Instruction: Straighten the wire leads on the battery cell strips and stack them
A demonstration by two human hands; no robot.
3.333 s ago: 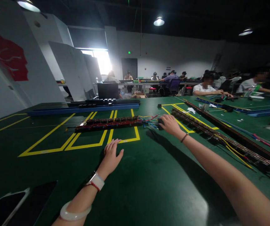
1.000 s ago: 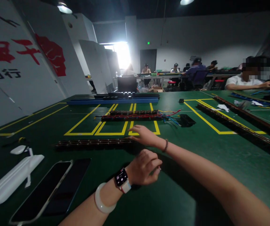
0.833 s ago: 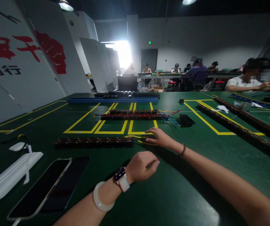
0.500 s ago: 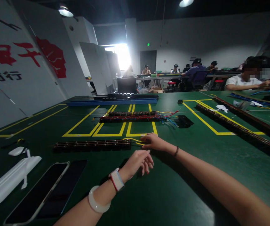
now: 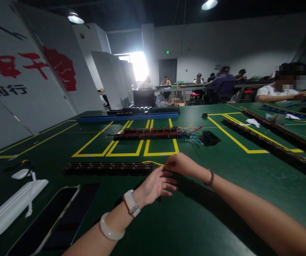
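Observation:
A long dark strip (image 5: pixel 107 168) with rows of shiny contacts lies flat on the green table in front of me. From its right end runs a yellow wire (image 5: pixel 153 163). My right hand (image 5: pixel 182 165) pinches the wire's free end between its fingertips, just above the tabletop. Close below it, my left hand (image 5: pixel 156 185) is palm-up with its fingers apart, and its thumb tip reaches the wire's end beside the right fingertips. Whether that thumb touches the wire I cannot tell.
Two phones (image 5: pixel 73 209) and a white case (image 5: pixel 14 206) lie at the left. Beyond the strip sits a bundle of strips with red and blue wires (image 5: pixel 153 133), near a black piece (image 5: pixel 209 138). Long dark strips (image 5: pixel 264 142) lie right, where a person in white (image 5: pixel 275 93) sits.
My right hand has closed on the yellow wire and shifted slightly right. My left hand has turned its palm up and spread its fingers. The strip appears slightly farther right.

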